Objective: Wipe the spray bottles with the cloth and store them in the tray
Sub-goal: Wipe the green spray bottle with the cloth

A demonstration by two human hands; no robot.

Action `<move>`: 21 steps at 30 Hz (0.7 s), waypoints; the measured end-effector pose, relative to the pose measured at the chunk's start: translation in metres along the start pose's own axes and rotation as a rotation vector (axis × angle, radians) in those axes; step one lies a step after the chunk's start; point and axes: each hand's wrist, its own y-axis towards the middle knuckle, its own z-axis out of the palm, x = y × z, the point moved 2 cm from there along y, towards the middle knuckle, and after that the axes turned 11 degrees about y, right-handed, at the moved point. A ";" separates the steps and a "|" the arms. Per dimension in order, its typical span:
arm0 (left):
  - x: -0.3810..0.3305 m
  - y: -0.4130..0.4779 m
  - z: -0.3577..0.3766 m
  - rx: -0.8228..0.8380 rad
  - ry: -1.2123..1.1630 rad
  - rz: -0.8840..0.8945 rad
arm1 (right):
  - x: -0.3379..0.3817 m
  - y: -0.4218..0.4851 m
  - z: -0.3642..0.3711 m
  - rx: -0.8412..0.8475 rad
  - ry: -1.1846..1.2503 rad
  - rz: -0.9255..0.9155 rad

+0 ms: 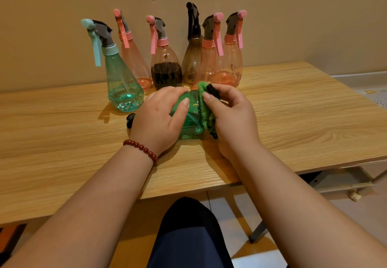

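1. Wooden table (62, 131) against beige wall (52, 5).
2. Leftmost, upright: teal bottle (123, 85); to its right, bottle row (166, 72) in pink and brown, close to the wall.
3. Left hand (156, 121), bracelet (142, 148) at wrist, fingers curled over green bottle (191, 116), gripping it on its side at table centre.
4. Right hand (232, 121), thumb and fingers pinching cloth (206, 108) against that bottle's right end.

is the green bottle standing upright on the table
No, the green bottle lies on its side, gripped by the left hand.
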 end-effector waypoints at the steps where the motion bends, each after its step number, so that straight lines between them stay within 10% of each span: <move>1: 0.000 0.000 0.000 -0.002 -0.002 0.003 | 0.001 -0.002 0.000 -0.001 0.013 -0.015; 21: 0.002 -0.002 0.000 -0.046 -0.028 0.007 | 0.008 -0.005 -0.016 0.174 -0.027 0.115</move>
